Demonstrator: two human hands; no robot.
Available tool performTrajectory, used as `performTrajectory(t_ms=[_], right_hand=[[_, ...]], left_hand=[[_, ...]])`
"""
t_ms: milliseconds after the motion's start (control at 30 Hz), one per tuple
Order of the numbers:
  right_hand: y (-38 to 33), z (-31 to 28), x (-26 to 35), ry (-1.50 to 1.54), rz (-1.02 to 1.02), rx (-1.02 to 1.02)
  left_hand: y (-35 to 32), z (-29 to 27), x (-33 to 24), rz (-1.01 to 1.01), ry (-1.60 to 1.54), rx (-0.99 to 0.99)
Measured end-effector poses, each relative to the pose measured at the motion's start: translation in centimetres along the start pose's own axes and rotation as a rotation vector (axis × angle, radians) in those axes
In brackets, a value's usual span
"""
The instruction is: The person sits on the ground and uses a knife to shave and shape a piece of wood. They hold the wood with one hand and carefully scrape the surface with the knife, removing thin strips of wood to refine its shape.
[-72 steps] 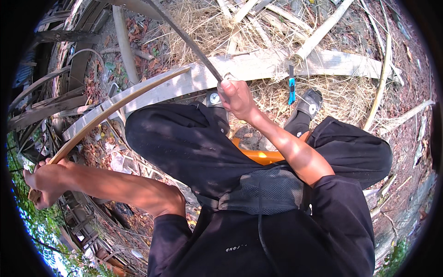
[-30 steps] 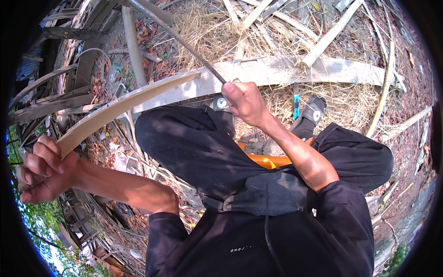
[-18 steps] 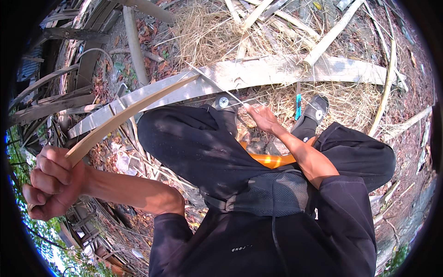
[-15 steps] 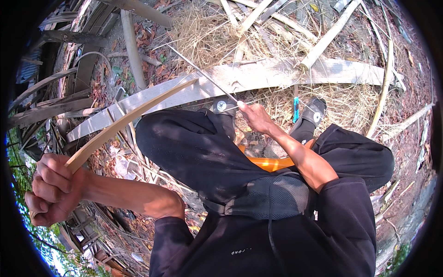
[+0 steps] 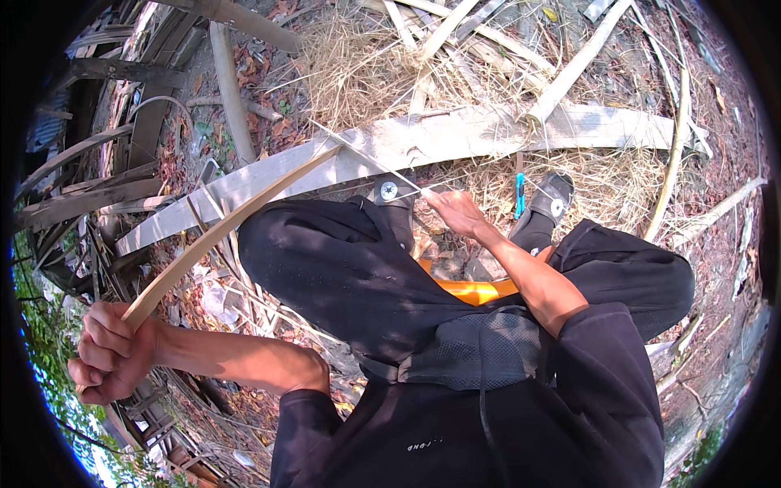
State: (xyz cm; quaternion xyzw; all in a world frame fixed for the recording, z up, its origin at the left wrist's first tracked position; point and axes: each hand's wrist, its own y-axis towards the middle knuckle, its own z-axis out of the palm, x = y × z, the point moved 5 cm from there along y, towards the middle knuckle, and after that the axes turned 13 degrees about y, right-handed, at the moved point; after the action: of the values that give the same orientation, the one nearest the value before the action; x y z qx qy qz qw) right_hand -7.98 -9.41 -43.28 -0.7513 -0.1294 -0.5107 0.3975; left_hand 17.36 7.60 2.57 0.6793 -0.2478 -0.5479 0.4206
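My left hand [image 5: 112, 350], at the far left, is closed in a fist around the lower end of a long, flat bamboo strip [image 5: 218, 232]. The strip slants up to the right, its tip over a pale plank [image 5: 480, 134]. Between my feet, my right hand [image 5: 455, 211] pinches the near end of a thin stick [image 5: 374, 160]. From there the stick runs up and left across the plank, passing close to the strip's tip; whether they touch, I cannot tell. Beside my right shoe lies a blue-handled knife [image 5: 520, 195], its blade end toward the plank.
Dry straw [image 5: 350, 69] covers the ground beyond the plank. A bamboo pole [image 5: 582, 65] rests against the plank's far side. Stacked timber [image 5: 89, 195] stands at the left. An orange thing [image 5: 468, 291] shows beneath my crossed legs. Fallen leaves and sticks litter the ground.
My left hand has shifted a little right and down with the bamboo strip. The thin stick's far end has swung nearer to me; my right hand has hardly moved.
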Motion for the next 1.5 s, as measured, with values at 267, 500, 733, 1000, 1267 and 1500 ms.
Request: performTrajectory(t_ms=[267,500,733,1000,1267,1500], right_hand=[[-1.2,1.1,7.3,0.226,-0.417,0.074],[-2.0,-1.7,0.7,-0.283,0.157,0.066],[-3.3,-14.5,4.5,-0.106,-0.037,-0.543],[-6.7,-27.6,-0.6,-0.22,0.233,-1.247],[-5.0,-31.2,-7.0,-0.384,0.193,-0.963],[-3.9,-23.9,-2.0,-0.41,0.18,-0.635]], left_hand=[[0.3,-0.5,0.1,-0.002,-0.005,-0.014],[-0.1,-3.5,0.2,-0.036,0.198,-0.239],[0.7,-1.9,1.0,-0.144,0.287,-0.517],[3.7,2.9,1.9,-0.093,0.166,-0.412],[3.7,6.0,4.2,-0.132,0.261,-0.452],[3.5,6.6,3.6,-0.152,0.514,-0.626]])
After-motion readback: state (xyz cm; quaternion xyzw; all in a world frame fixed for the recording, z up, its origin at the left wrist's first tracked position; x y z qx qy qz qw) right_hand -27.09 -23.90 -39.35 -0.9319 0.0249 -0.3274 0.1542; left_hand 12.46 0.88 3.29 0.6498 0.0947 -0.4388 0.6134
